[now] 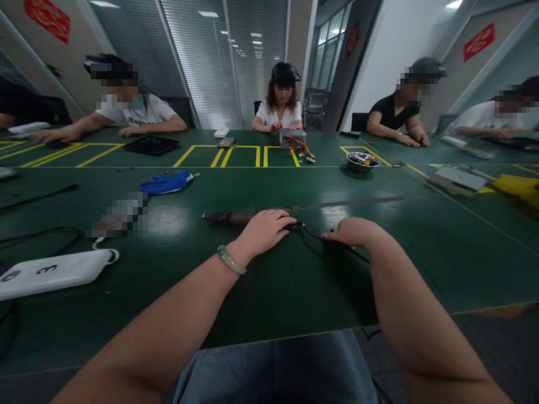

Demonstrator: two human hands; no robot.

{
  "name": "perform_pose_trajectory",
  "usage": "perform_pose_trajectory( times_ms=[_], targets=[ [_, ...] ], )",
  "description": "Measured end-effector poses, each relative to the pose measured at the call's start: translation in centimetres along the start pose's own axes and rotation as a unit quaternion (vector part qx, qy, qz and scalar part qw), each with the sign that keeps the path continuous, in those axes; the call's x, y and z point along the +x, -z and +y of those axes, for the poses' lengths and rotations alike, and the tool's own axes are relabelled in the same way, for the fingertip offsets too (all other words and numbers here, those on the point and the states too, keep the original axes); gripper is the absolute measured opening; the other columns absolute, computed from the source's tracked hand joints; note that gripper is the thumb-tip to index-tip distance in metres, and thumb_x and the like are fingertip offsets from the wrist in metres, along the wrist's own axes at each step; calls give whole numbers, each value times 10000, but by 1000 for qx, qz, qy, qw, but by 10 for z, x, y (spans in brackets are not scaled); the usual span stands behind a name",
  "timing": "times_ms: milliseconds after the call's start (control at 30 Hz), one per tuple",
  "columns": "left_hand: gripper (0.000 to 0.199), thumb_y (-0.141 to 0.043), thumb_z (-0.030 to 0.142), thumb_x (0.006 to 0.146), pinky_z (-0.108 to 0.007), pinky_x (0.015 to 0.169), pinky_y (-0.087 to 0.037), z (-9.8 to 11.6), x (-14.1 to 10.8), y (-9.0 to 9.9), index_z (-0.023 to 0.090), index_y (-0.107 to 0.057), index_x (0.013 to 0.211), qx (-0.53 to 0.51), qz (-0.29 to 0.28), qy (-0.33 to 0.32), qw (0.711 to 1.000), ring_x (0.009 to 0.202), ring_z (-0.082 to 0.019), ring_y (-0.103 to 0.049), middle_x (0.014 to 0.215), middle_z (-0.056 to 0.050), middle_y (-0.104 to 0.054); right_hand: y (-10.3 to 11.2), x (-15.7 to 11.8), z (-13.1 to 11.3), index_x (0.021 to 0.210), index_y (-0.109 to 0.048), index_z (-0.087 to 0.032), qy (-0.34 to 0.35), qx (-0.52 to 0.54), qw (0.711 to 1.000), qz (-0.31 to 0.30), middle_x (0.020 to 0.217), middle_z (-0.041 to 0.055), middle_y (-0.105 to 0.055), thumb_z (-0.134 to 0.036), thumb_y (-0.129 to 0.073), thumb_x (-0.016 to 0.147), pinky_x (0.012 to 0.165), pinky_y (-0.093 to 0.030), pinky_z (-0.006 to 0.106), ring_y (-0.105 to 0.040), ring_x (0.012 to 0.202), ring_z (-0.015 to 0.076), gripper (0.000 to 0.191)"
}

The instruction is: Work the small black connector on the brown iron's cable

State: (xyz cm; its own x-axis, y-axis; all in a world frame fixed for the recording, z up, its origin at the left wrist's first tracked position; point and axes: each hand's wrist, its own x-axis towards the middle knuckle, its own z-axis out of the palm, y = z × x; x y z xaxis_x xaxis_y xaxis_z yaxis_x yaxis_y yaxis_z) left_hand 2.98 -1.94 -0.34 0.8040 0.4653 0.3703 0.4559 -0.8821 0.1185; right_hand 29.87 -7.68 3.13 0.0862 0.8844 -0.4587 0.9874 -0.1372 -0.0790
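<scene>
A dark, slim electric screwdriver [225, 217] lies on the green table, its tip pointing left. Over its rear end rests my left hand [269, 231], fingers curved around the body. From that end a black cord [312, 233] runs right toward my right hand [357, 232]. Thumb and fingers of the right hand are pinched on the cord, just above the tabletop. Part of the screwdriver's body is hidden under my left hand.
On the left are a white power bank [59, 274] marked 3, a blue glove [166, 183] and dark cables. A metal bowl [362, 163] of small parts stands ahead right. Across the table, several people work; one has a grey box [292, 136] with colored wires.
</scene>
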Motion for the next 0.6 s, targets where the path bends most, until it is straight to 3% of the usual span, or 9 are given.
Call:
perform_pose_trajectory(
  times_ms=[133,267,367,467,600],
  targets=[
    [303,-522,255,937,-395,967,-432,2,1,0,274,-563,1237,5,-7,5,1000,1128,-217,-539,1222,-46,-573,-4,3,-1,675,-728,-216,103,83,991,19,651,40,-647,-524,-627,838,572,-405,260,-595,602,175,363],
    [272,-534,260,927,-389,926,-444,0,0,2,279,-593,1192,-8,-6,8,1000,1079,-215,-552,1194,-40,-581,-8,16,-3,779,-751,-233,64,118,979,152,716,25,-668,-399,-618,868,568,-392,249,-596,648,166,230],
    [263,-552,272,917,-386,917,-444,-2,0,3,300,-604,1172,-17,-9,10,1000,1085,-211,-552,1204,-18,-579,-10,26,-5,906,-758,-240,62,202,951,227,792,17,-686,-340,-607,888,636,-431,248,-614,712,164,182],
    [257,-560,277,910,-380,926,-442,-4,0,3,305,-617,1159,-23,-9,11,1000,1105,-208,-551,1215,-12,-581,-11,29,-11,1016,-745,-217,118,308,922,204,835,20,-693,-296,-628,880,700,-470,245,-628,747,157,196],
    [269,-571,274,897,-381,941,-442,-4,1,2,295,-624,1160,-24,-7,13,1000,1111,-211,-557,1208,-19,-593,-14,23,-25,1011,-747,-202,180,379,896,146,883,27,-698,-292,-681,837,741,-488,243,-629,798,153,207]
  ],
)
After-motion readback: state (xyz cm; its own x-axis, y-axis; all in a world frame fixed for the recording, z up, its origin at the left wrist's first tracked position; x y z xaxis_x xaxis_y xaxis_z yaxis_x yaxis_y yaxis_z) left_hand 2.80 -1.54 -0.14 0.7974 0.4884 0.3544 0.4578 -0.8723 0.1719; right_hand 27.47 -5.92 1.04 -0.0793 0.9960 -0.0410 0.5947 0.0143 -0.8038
